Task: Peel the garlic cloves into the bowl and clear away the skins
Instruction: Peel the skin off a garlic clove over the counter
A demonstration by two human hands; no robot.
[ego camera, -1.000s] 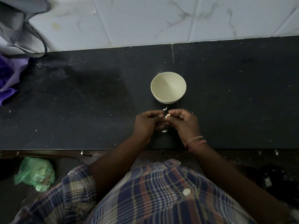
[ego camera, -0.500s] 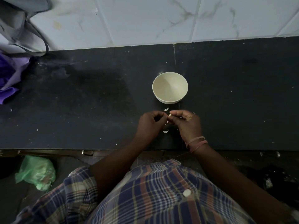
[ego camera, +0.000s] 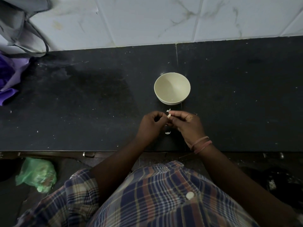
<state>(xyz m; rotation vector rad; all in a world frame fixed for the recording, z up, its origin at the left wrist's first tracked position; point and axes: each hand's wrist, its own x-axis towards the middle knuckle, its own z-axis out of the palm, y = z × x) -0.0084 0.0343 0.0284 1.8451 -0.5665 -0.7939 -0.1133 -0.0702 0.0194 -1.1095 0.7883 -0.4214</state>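
Garlic clove (ego camera: 169,115): small pale piece, partly covered by fingertips, so its full shape cannot be told. It sits in the air just on the near side of the bowl (ego camera: 172,88), between the two hands, above the dark surface (ego camera: 98,104).

Left hand (ego camera: 151,126): fingers curled, tips meeting at the clove; grip narrow, pinching it. Right hand (ego camera: 186,123): fingers curled, thumb and forefinger also pinching the clove from the other side. Pink bands (ego camera: 200,144) on the right wrist.

Skin scraps: one pale flake (ego camera: 168,110) on the surface between the bowl and the hands; another (ego camera: 167,132) nearer the person than the bowl, below the hands.

Bowl: cream, round, upright on the surface. Only a faint speck or two near its bottom; whether these are garlic cannot be told.

Compared with half a second ago: bowl and both flakes unmoved; both hands still closed at the same spot near the bowl, the clove showing a little more between the fingertips.
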